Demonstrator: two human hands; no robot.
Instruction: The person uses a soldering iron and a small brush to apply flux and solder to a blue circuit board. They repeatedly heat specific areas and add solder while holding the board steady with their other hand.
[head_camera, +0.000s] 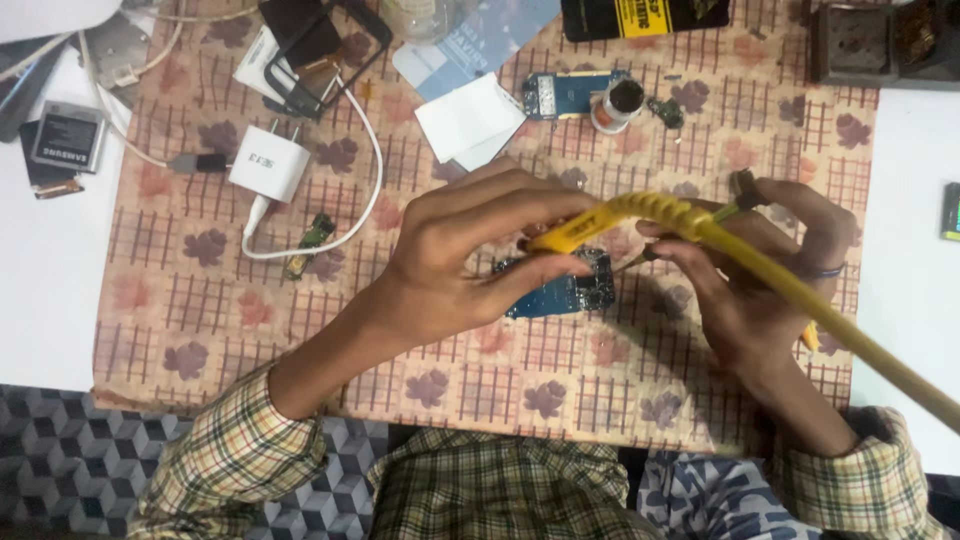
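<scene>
Left hand (470, 255) pinched on yellow tool (640, 212), long axis slanting from centre down to right edge. Right hand (760, 275) closed, probably on a thin probe. Blue board (560, 290) flat on bench (40, 300), directly under both hands, slightly nearer left.

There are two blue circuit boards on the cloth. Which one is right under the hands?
The blue circuit board at the centre, directly beneath the left hand and right hand. The other blue board lies apart at the cloth's top edge, beside a small round pot.
</scene>
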